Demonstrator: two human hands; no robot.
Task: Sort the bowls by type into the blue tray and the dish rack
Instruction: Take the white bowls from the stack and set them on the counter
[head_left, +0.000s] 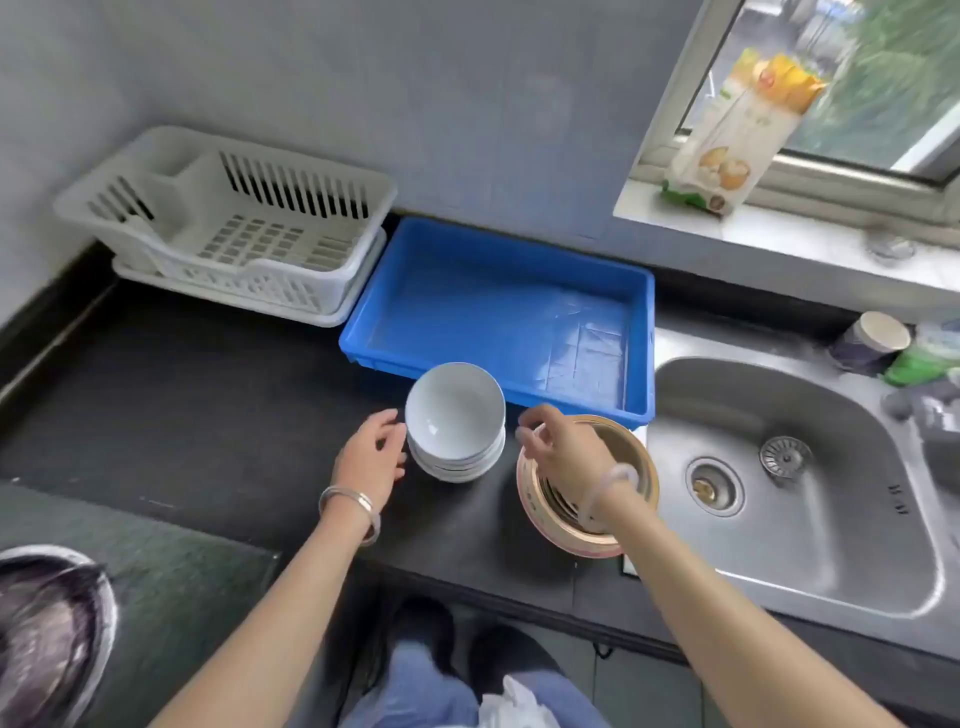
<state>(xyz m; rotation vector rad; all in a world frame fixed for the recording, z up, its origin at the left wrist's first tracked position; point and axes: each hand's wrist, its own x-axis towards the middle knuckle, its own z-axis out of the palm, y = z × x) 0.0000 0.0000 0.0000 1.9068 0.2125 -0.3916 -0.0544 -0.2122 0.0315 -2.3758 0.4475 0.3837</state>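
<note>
Two stacks of bowls stand on the dark counter (182, 389), just in front of the blue tray (467, 312). The left stack is of plain white bowls (454, 421), glossy and nested, with the top one tipped slightly. The right stack is of tan bowls (540, 499) with a pinkish patterned outside and a brown rim, and it stands at the counter's edge by the sink (779, 519). The left hand (371, 457) lies beside the white stack with fingers relaxed and apart, their tips at the stack's side, gripping nothing. The right hand (561, 447) hangs over the tan stack with fingers curled near the far rim; whether they pinch the rim cannot be told, and the hand and wrist hide much of that stack. The tray holds no bowls, and neither does the white dish rack (223, 223) to its left against the wall. A silver bracelet (350, 506) is on the left wrist and a pale bangle (608, 493) on the right. A food packet (737, 130) leans on the window sill, a cup (872, 338) and a green bottle (924, 358) stand behind the sink, and a metal pan (47, 623) shows at the lower left.
</note>
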